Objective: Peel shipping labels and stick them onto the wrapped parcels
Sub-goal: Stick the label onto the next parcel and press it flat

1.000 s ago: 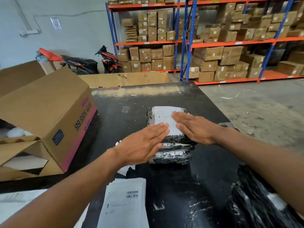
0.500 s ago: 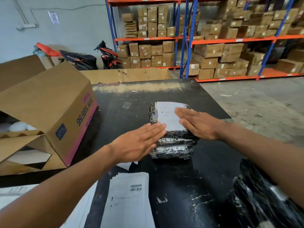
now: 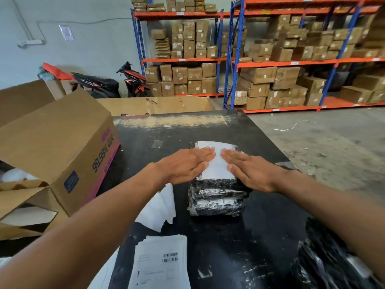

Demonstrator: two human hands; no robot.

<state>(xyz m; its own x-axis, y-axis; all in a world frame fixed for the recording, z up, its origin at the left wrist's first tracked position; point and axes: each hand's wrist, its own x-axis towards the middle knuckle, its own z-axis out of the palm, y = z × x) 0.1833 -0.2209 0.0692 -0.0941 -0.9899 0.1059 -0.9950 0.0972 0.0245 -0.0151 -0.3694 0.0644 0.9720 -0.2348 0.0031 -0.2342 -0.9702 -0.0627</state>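
Far left: a large cardboard box (image 3: 52, 142) lies tipped on its side at the table's left edge, its flaps open toward the camera. At its open end, cardboard dividers and a white rounded item (image 3: 12, 175) are visible; what that item is cannot be told.

Bottom centre: a stack of shipping labels (image 3: 160, 265) rests on the black table (image 3: 260, 226), barcode uppermost. Just beyond it lies a loose white sheet (image 3: 160, 205), partly under the left forearm.

Centre: the wrapped parcel (image 3: 216, 197), in black film, sits on the table. A white label (image 3: 214, 165) lies on its top face. The left hand (image 3: 185, 165) is flat, fingers straight and together, fingertips on the label's left edge. The right hand (image 3: 252, 170) lies likewise flat on the label's right side. Neither hand grips anything.

Lower right: more black-wrapped parcels (image 3: 325, 263) are heaped at the table's near corner.

Background right: blue-and-orange racks (image 3: 235, 59) are loaded with brown cartons (image 3: 262, 75).
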